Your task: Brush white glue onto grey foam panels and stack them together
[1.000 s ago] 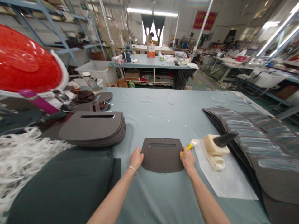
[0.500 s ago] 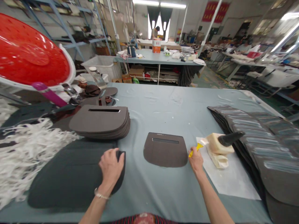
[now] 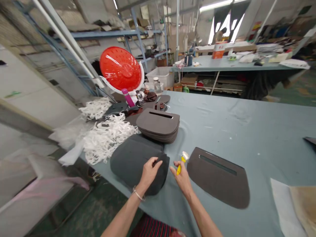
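My left hand [image 3: 148,173] rests on the near right edge of a pile of dark fabric panels [image 3: 134,161]. Its fingers are bent, with a gap between thumb and forefinger. Just across from it, my right hand [image 3: 182,177] is closed around a small yellow-handled brush [image 3: 179,167] with pale bristles pointing up. Right of the brush, a single brown-grey panel [image 3: 218,184] with a long slot lies flat on the table. Behind the dark pile sits a stack of similar slotted panels [image 3: 158,123].
White strips [image 3: 103,141] are heaped on the table's left side. Beyond them stand a purple bottle [image 3: 127,97], a clear jar [image 3: 156,85] and a red basin [image 3: 122,69]. A pale sheet [image 3: 283,197] lies at right. A person [image 3: 219,34] is at a far table.
The view has swung left. My right hand, with the brush, has moved from the single panel's right side to its left, close to my left hand, which stays at the dark pile.
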Tool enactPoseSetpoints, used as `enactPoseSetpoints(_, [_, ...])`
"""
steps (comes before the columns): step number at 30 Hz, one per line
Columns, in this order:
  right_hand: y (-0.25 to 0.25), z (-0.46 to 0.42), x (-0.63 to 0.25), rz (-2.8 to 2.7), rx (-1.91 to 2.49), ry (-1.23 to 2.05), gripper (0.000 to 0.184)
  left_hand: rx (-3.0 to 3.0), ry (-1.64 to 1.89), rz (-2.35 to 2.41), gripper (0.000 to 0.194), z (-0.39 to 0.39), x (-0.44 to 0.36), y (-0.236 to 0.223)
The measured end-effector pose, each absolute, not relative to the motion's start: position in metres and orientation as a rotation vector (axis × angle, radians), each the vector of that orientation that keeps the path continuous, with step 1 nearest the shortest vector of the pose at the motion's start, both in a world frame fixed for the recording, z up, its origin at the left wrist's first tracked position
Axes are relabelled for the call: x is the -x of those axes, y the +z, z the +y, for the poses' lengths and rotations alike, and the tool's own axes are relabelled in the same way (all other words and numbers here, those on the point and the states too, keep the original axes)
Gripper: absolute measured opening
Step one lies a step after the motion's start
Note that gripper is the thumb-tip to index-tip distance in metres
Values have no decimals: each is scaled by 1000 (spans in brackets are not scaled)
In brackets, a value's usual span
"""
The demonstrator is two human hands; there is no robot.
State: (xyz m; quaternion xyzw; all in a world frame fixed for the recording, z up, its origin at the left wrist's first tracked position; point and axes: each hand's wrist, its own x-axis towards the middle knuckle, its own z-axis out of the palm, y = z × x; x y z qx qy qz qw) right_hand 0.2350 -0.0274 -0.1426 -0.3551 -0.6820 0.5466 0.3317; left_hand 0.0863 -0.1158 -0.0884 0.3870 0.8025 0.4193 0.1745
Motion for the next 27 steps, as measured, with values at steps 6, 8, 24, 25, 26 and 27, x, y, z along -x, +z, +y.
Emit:
enactPoseSetpoints(6, [-139, -42, -205, -1653, 935, 1502, 24, -1026, 997, 2783, 37, -135, -60, -74])
enactPoseSetpoints(8, [-142, -43, -214, -1698, 1006, 1387, 20, -772, 712, 3122, 52, -149, -40, -74])
enactPoseSetpoints(24, [-177, 18, -420, -1692, 1641, 575, 12, -1269, 766, 2018, 37, -28, -136, -137])
enactPoseSetpoints(25, [-182, 23, -439, -1700, 1696, 525, 11, -1266, 779, 1986, 32, -17, -148, -145])
enactPoseSetpoints(26, [-187, 27, -456, -1713, 1760, 477, 11, -1262, 788, 1970, 27, -7, -159, -152])
enactPoseSetpoints(27, [-191, 31, -470, -1727, 1833, 432, 10, -1259, 794, 1967, 24, 0, -168, -160])
